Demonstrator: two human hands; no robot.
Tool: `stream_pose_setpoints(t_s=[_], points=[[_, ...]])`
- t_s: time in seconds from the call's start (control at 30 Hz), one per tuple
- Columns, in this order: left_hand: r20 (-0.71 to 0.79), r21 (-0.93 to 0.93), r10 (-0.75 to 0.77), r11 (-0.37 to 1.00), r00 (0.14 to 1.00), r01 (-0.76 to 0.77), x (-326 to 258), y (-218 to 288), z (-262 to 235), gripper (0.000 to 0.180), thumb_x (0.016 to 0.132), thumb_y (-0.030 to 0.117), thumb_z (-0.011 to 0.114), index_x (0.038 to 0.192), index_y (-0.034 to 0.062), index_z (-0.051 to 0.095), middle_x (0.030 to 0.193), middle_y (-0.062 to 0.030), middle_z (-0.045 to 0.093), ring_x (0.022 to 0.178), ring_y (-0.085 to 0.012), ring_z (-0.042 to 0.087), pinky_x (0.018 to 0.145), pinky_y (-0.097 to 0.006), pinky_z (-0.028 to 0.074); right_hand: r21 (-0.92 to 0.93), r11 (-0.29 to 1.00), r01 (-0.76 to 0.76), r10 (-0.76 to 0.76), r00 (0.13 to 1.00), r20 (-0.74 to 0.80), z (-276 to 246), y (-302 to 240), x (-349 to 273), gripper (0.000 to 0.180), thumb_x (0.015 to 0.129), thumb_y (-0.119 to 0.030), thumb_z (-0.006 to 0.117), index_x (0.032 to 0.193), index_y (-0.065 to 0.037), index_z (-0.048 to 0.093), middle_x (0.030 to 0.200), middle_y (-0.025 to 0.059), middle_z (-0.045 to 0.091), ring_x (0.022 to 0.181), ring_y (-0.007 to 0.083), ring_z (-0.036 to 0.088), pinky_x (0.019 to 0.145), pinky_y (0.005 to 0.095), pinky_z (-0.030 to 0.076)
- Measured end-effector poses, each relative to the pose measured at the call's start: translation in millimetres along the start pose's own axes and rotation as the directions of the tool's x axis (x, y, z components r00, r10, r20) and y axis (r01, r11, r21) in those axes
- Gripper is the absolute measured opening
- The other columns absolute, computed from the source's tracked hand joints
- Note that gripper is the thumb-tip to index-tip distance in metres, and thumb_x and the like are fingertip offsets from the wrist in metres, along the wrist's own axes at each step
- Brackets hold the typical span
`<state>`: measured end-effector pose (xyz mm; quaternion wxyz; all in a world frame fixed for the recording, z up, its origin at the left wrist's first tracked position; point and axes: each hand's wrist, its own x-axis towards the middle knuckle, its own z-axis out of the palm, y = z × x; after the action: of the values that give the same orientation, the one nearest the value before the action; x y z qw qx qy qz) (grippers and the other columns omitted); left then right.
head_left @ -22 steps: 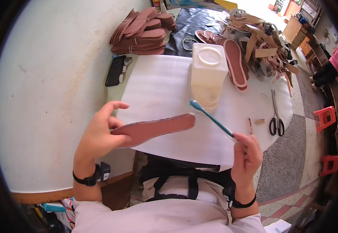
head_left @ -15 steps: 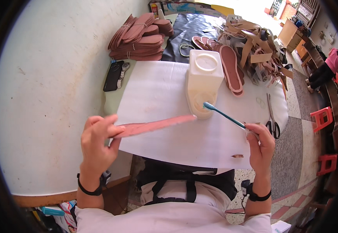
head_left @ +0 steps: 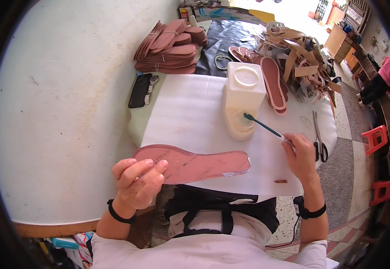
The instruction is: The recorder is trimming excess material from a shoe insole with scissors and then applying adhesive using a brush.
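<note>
One reddish-brown insole [head_left: 195,164], flat and faintly printed, is pinched at its heel end by the left hand [head_left: 136,184]. Beyond the insole, the right hand [head_left: 299,154] grips one teal brush [head_left: 263,127], its tip in the single cream glue can [head_left: 243,105].

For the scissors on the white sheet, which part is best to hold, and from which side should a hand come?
The scissors lie flat, closed, blades pointing away from the person, black loop handles at the near end, just right of the right hand. Probably best to grip the handle loops, coming from the near side: the loops give hold, and the points face away.
</note>
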<state>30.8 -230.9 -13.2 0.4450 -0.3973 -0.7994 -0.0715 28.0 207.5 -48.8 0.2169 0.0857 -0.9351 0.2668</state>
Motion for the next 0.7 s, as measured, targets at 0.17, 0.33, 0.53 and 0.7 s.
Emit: stream_pose_setpoints(t_s=[0.17,0.33,0.53,0.7], points=[[-0.064,-0.047,-0.006,0.999,0.998,0.003,2.0,6.2,11.8,0.038,0.091,0.005,0.078,0.119,0.0167,0.055,0.102,0.0031,0.08,0.105,-0.0167,0.062,0.102,-0.036,0.042,-0.173,0.984,0.049,-0.048,0.999,0.012,4.3,1.3,0.6,0.019,0.081,-0.005,0.075,0.099,0.001,0.072,0.093,0.0133,0.071,0.09,0.0361,0.064,0.083,0.047,0.051],[-0.038,-0.041,0.006,0.999,0.999,-0.007,3.8,10.7,16.6,0.036,0.092,0.005,0.076,0.12,0.0169,0.057,0.102,0.0033,0.081,0.106,-0.0164,0.062,0.103,-0.036,0.041,-0.136,0.991,0.019,-0.021,1.0,-0.011,1.0,-1.1,2.1,0.023,0.08,-0.005,0.079,0.102,0.0,0.073,0.1,0.0153,0.07,0.098,0.037,0.065,0.088,0.0453,0.051],[-0.087,-0.136,0.083,0.986,0.993,-0.095,12.9,21.0,33.0,0.026,0.096,0.009,0.072,0.117,0.0177,0.059,0.102,0.0031,0.081,0.108,-0.0153,0.062,0.102,-0.035,0.041,0.357,0.93,-0.086,0.033,0.988,0.151,-30.5,-63.0,21.1,0.023,0.082,-0.007,0.08,0.104,-0.003,0.075,0.116,0.0152,0.068,0.112,0.0357,0.064,0.097,0.042,0.049],[-0.127,-0.193,0.166,0.963,0.978,-0.189,23.7,33.0,48.4,0.017,0.099,0.014,0.066,0.115,0.0184,0.062,0.101,0.0038,0.081,0.109,-0.0148,0.062,0.102,-0.034,0.04,0.413,0.91,-0.043,-0.148,0.896,0.419,-9.9,-91.7,38.5,0.029,0.085,-0.025,0.08,0.106,-0.005,0.077,0.136,0.0179,0.063,0.134,0.0366,0.054,0.117,0.0526,0.032]])
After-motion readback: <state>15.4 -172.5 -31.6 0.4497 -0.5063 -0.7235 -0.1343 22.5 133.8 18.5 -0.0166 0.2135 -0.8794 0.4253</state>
